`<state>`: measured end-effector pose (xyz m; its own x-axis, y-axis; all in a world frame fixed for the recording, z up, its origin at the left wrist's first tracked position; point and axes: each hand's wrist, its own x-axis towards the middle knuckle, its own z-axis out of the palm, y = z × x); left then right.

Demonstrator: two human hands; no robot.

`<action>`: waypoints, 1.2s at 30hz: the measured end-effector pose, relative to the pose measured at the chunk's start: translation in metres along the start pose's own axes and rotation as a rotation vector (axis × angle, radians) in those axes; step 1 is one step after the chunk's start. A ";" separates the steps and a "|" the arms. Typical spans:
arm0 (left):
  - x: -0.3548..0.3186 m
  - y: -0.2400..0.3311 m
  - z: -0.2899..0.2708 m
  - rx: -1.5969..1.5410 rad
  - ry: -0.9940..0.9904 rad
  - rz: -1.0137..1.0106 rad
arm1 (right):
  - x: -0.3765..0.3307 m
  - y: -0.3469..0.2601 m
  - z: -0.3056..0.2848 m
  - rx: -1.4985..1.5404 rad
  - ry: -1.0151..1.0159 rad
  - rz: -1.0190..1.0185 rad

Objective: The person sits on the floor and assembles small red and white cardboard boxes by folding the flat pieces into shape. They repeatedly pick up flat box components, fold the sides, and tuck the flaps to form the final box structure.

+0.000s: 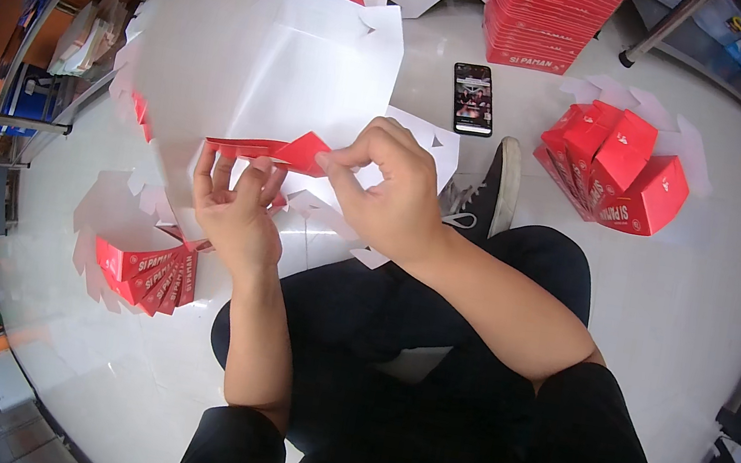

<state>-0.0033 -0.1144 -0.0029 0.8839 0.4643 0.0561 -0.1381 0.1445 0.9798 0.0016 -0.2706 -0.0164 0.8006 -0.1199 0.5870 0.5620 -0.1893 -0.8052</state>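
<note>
A large partly folded cardboard box, white inside and red outside, stands tilted in front of me. Its near edge carries a narrow red panel with a red corner flap. My left hand is at this red edge, its bent fingers and thumb gripping the panel from the near side. With thumb and forefinger, my right hand pinches the tip of the corner flap. Some of the box's lower flaps show beneath my hands, and its far side is partly cut off.
Nested red boxes lie at the left, and more at the right. A tall stack of red cardboard stands at the back. A phone lies near my shoe. Metal shelving runs along the left.
</note>
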 end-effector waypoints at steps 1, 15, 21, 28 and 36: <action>-0.003 0.001 0.003 0.012 -0.023 0.011 | 0.000 0.003 0.002 0.005 0.010 -0.016; -0.007 -0.010 -0.001 0.292 -0.201 0.282 | -0.004 0.005 0.006 -0.144 -0.025 -0.075; -0.012 -0.010 -0.002 0.180 -0.161 0.338 | -0.003 0.004 0.004 0.035 -0.179 0.071; 0.000 -0.012 -0.011 0.225 -0.140 0.363 | -0.004 0.003 0.008 -0.011 -0.411 0.062; 0.034 0.025 -0.051 0.128 -0.081 0.070 | 0.004 0.022 -0.014 -0.665 -0.593 -0.141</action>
<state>0.0009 -0.0508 0.0136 0.9082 0.3962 0.1352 -0.1472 -0.0002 0.9891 0.0148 -0.2891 -0.0307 0.8126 0.4347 0.3882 0.5742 -0.7111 -0.4057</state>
